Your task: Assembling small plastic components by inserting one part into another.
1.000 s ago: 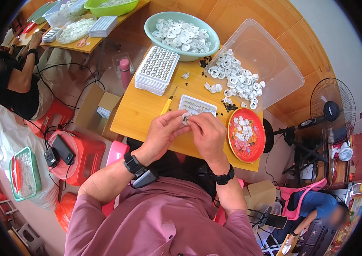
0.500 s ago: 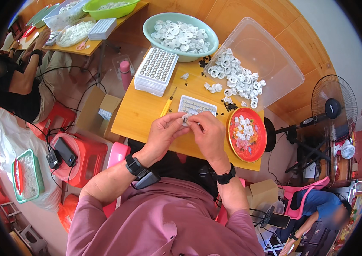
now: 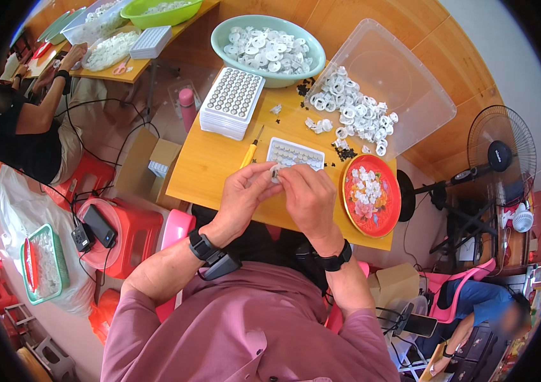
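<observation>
Fingers of the left hand [image 3: 245, 194] grasp a small white part [image 3: 275, 170] between thumb and index finger; fingertips of the right hand [image 3: 308, 191] are closed on its right edge. Whether a smaller piece lies between the right fingertips cannot be told, as they cover it. Change over the last second is slight: the part remains held between both hands, and the whole view has shifted a little, so any fine turn of the part cannot be confirmed. By judgement, the work therefore stands at in-hand handling, with nothing released or set down. Just beyond the fingertips lies the white tray [image 3: 300, 146] of round metallic discs, its contents showing no visible change. Forward and left of the fingers, the yellow screwdriver [image 3: 249, 155] rests on the table [image 3: 200, 172], untouched, with the stack of filled trays [image 3: 220, 127] past it. To the right of the fingers, the red floral plate [image 3: 382, 223] carries small white pieces; forward and right lie loose black pieces [image 3: 345, 155] and, farther out, the heap of white rings [image 3: 347, 95]. These supplies likewise appear unchanged.
</observation>
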{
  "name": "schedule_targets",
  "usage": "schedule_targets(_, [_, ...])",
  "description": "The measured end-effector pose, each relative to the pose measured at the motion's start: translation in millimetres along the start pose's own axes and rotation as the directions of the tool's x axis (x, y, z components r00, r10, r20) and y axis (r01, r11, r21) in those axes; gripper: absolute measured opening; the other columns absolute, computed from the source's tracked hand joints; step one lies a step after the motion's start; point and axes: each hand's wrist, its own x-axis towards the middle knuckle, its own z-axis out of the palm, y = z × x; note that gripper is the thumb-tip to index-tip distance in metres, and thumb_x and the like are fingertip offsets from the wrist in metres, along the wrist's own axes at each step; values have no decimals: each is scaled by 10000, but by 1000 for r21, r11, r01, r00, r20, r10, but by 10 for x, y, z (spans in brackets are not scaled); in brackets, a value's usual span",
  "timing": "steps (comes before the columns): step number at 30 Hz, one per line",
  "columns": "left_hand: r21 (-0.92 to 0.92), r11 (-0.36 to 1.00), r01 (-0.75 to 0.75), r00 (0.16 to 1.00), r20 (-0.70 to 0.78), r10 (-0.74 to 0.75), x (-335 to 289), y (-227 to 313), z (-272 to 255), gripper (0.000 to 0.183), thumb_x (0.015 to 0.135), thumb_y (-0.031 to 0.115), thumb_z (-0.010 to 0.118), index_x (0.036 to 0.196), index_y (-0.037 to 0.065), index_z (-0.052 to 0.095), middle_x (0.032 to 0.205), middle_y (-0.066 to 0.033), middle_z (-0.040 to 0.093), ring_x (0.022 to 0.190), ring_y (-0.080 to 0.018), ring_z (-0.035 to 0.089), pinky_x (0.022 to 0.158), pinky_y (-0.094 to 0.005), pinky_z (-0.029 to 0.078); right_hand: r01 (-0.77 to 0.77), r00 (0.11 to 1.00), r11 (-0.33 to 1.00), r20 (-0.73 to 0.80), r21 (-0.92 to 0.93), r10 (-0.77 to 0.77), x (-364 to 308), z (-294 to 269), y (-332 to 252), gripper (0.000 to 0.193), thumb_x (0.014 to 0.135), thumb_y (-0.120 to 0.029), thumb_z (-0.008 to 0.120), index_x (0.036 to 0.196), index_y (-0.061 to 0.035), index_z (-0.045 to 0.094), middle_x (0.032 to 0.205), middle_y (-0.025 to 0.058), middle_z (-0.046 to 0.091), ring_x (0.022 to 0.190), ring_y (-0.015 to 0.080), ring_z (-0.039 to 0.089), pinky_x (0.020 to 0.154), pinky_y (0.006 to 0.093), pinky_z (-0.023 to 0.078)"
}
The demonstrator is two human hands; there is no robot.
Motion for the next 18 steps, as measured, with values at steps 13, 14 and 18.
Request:
schedule_targets(13, [120, 991, 64, 998, 13, -66, -10, 2, 12, 268, 1028, 105, 531, 1251, -33, 580, 1199, -100, 632, 1063, -148, 641, 952, -294, 555, -256, 965, 943, 119, 211, 236, -97, -20, 71, 76, 796, -52, 705, 865, -64, 676, 801, 61, 645, 672, 282, 652, 593, 370, 496])
schedule_targets(14, [120, 991, 65, 998, 10, -67, -14, 9, 11, 268, 1028, 105, 531, 1251, -33, 580, 1199, -100, 632, 1063, -148, 641, 952, -294, 555, -344, 936, 914, 155, 215, 316, -75, -23, 41, 69, 810, -60, 704, 872, -58, 676, 798, 74, 644, 673, 288, 658, 591, 368, 503])
schedule_targets(18, [128, 990, 62, 997, 29, -66, 3, 30, 22, 261, 1032, 103, 520, 1244, -36, 582, 1197, -98, 629, 1056, -147, 643, 940, -283, 562, -515, 856, 817, 219, 259, 469, -62, -1, 10, 75, 833, -59, 700, 895, -37, 665, 798, 106, 664, 659, 246, 669, 582, 339, 507])
